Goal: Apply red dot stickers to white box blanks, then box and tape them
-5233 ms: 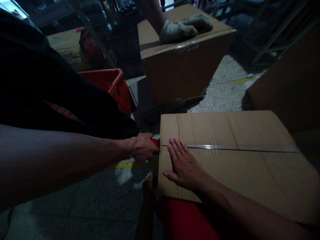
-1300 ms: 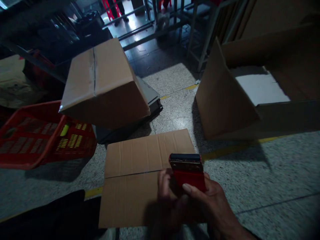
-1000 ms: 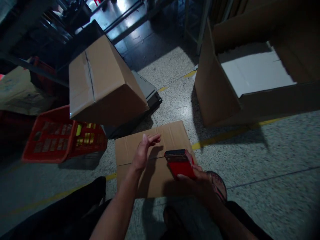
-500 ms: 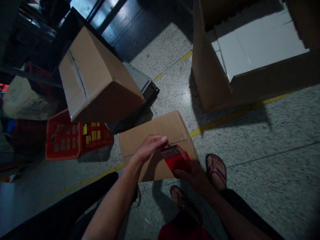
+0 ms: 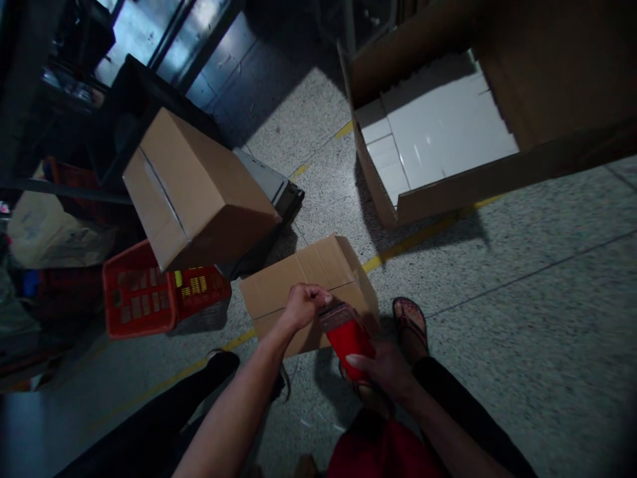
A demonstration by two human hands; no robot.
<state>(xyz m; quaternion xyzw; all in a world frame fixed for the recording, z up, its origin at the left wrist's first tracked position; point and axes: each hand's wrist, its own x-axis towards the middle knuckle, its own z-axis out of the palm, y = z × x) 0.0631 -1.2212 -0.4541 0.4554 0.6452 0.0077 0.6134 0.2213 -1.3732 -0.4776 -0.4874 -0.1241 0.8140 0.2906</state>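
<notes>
My right hand (image 5: 391, 368) is wrapped round a red tape dispenser (image 5: 351, 342) with a dark front edge, its thumb along the near side. Close to that front edge, my left hand (image 5: 304, 307) has its fingers pinched together; what lies between them is too small to make out. Both hands are above a closed brown carton (image 5: 273, 289) that lies on the floor. The dispenser covers part of the carton's near right side.
A taped carton (image 5: 199, 192) leans at the left beside a red plastic crate (image 5: 139, 295). At the right stands a large open box (image 5: 448, 202) holding white boxes (image 5: 438, 133). A dark-trousered leg (image 5: 164, 415) shows lower left; a sandalled foot (image 5: 412, 325) stands near the carton.
The view has shifted, so the large open box appears further left. The dispenser has come slightly nearer to me, and my left hand's fingers look more curled.
</notes>
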